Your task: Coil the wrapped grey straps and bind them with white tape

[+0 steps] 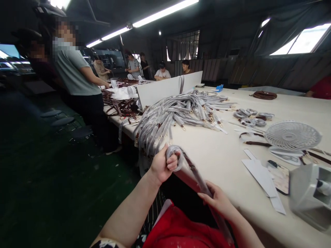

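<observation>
Here, just this side of the heap point(178, 110) on the worktop point(243, 187), my left hand point(160, 167) curls its fingers round the rolled end of the strap point(198, 177); ease that grip, or pull unevenly, and it could spring loose or skew. Rightward it slants down, brown inside cloudy, creased plastic point(183, 160), to my right hand point(219, 199), farther from the heap, fingers pinching its length.

It's a bright red garment point(181, 227), dark striped cloth point(156, 206) alongside, a black-and-white patterned sleeve point(105, 244), left hand point(162, 166) bare, right hand point(217, 199) too!
</observation>
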`<state>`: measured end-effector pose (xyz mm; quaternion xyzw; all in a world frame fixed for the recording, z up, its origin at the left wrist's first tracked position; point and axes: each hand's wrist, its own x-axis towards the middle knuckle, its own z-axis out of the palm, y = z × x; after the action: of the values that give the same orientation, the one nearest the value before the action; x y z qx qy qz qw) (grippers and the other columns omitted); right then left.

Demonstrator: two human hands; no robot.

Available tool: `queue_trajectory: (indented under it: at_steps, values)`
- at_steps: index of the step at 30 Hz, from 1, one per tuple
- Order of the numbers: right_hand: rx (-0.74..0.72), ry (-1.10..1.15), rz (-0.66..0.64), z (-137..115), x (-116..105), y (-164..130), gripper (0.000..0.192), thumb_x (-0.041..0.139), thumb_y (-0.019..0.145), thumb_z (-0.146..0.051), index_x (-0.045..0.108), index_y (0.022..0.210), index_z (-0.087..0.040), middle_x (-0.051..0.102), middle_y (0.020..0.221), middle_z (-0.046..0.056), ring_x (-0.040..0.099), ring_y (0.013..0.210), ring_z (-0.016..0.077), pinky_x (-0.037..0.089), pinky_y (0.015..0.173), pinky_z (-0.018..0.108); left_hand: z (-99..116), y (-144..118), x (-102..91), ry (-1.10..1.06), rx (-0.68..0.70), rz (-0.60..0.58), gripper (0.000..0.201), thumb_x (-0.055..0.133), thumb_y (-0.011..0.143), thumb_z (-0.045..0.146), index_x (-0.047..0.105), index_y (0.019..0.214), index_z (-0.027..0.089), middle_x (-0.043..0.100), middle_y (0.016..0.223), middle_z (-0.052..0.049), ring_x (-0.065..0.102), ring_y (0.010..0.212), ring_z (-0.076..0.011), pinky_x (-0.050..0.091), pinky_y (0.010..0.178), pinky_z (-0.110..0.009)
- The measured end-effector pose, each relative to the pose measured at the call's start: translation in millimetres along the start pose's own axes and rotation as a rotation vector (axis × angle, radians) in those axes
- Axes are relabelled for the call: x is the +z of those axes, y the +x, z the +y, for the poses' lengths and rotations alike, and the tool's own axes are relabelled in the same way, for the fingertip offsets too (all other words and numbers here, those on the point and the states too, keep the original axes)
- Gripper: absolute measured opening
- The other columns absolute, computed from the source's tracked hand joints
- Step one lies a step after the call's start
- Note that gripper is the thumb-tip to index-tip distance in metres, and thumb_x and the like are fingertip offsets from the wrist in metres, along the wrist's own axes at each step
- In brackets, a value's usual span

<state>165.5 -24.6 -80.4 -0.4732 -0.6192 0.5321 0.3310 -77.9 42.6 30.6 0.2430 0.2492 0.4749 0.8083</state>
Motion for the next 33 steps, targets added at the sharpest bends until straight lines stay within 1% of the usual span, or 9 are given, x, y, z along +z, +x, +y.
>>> queue_trajectory:
  at_steps: [3, 5, 9, 15, 20, 22, 25, 29, 33]
  values:
    - [0.028, 0.018, -0.008, 3, 6, -2, 0.04, 0.061, 0.087, -0.056, 0.063, 0.098, -0.018, 0.06, 0.067, -0.002, 0.057, 0.058, 0.0175, 0.048, 0.059, 0.03, 15, 6, -1.8, 0.011, 0.144, -0.008, 0.056, 0.029, 0.102, 0.045, 0.065, 0.086, 0.005, 0.032, 0.05, 0.007, 0.033, 0.039, -0.0052, 0.033, 0.041, -0.016]
    - [0.041, 0.052, -0.043, -1, 13, -5, 0.042, 0.055, 0.09, -0.059, 0.062, 0.092, -0.018, 0.06, 0.065, -0.001, 0.056, 0.056, 0.016, 0.045, 0.056, 0.028, 14, 14, -3.7, 0.219, 0.34, 0.05, 0.053, 0.03, 0.101, 0.049, 0.063, 0.093, 0.008, 0.044, 0.06, 0.002, 0.046, 0.05, -0.0088, 0.044, 0.052, -0.021]
    - [0.058, 0.229, -0.141, -31, 21, -17, 0.045, 0.053, 0.092, -0.061, 0.06, 0.093, -0.017, 0.054, 0.059, -0.004, 0.044, 0.046, 0.0101, 0.034, 0.047, 0.023, -19, 31, -10.5, 0.696, 0.711, 0.252, 0.049, 0.042, 0.092, 0.064, 0.058, 0.094, 0.018, 0.06, 0.084, -0.008, 0.06, 0.086, -0.0239, 0.048, 0.088, -0.042]
    - [0.015, 0.448, 0.084, -87, -9, -20, 0.038, 0.076, 0.077, -0.05, 0.066, 0.089, -0.016, 0.053, 0.063, -0.002, 0.044, 0.055, 0.0115, 0.034, 0.051, 0.023, -81, 19, -16.8, 1.02, 0.589, 0.088, 0.052, 0.082, 0.057, 0.062, 0.06, 0.077, 0.019, 0.06, 0.077, -0.011, 0.058, 0.087, -0.0351, 0.04, 0.095, -0.052]
    - [0.036, 0.121, 0.177, -70, -40, -4, 0.033, 0.07, 0.081, -0.051, 0.064, 0.077, -0.019, 0.053, 0.064, -0.002, 0.048, 0.058, 0.0139, 0.037, 0.054, 0.025, -87, 9, -12.9, 1.549, 0.418, -0.211, 0.044, 0.052, 0.085, 0.062, 0.056, 0.073, 0.02, 0.058, 0.072, -0.007, 0.057, 0.069, -0.0236, 0.045, 0.069, -0.035]
    - [-0.028, -0.186, 0.27, -60, -46, 1, 0.031, 0.067, 0.083, -0.05, 0.067, 0.088, -0.02, 0.064, 0.081, 0.003, 0.058, 0.075, 0.0207, 0.045, 0.068, 0.031, -88, 9, -13.2, 1.461, 0.213, -0.309, 0.05, 0.041, 0.091, 0.062, 0.056, 0.07, 0.019, 0.055, 0.062, -0.003, 0.053, 0.056, -0.0181, 0.042, 0.056, -0.029]
    - [-0.146, -0.501, 0.308, -51, -40, 4, 0.029, 0.058, 0.09, -0.046, 0.067, 0.104, -0.022, 0.067, 0.104, 0.008, 0.059, 0.096, 0.0263, 0.044, 0.087, 0.039, -90, 9, -18.3, 1.029, -0.21, -0.396, 0.061, 0.032, 0.092, 0.067, 0.059, 0.071, 0.017, 0.045, 0.044, 0.003, 0.041, 0.036, -0.0125, 0.031, 0.04, -0.024]
    - [-0.151, -0.292, 0.05, -41, -11, 3, 0.043, 0.032, 0.102, -0.05, 0.063, 0.09, -0.022, 0.065, 0.084, 0.004, 0.059, 0.08, 0.0218, 0.047, 0.077, 0.035, -89, 14, -27.6, 0.468, -0.522, -0.404, 0.073, 0.022, 0.093, 0.068, 0.064, 0.072, 0.012, 0.042, 0.036, 0.003, 0.036, 0.028, -0.0116, 0.026, 0.031, -0.023]
    - [-0.095, 0.011, -0.023, -26, 18, 6, 0.049, 0.026, 0.101, -0.06, 0.056, 0.093, -0.022, 0.059, 0.072, 0.0, 0.053, 0.06, 0.0174, 0.046, 0.055, 0.029, -84, 22, -31.5, 0.195, -0.549, -0.28, 0.083, 0.007, 0.098, 0.059, 0.065, 0.064, 0.01, 0.043, 0.034, 0.0, 0.042, 0.028, -0.0133, 0.031, 0.03, -0.023]
